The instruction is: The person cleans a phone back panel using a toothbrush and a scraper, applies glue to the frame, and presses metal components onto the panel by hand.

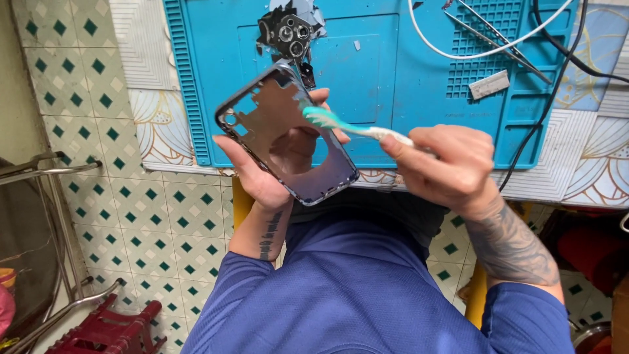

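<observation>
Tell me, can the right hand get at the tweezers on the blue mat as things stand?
Probably not at once: the right hand is gripping a toothbrush. The path to the tweezers on the blue mat looks clear otherwise.

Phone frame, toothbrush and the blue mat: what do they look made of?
Phone frame: looks like metal, dark glossy rim with sheen, bare brownish inner plate with cut-outs; held in the left hand.
Toothbrush: plastic, white handle, teal head; bristles probably nylon; held in the right hand.
Blue mat: likely silicone or rubber, matte, with moulded ridges and small compartments.
</observation>
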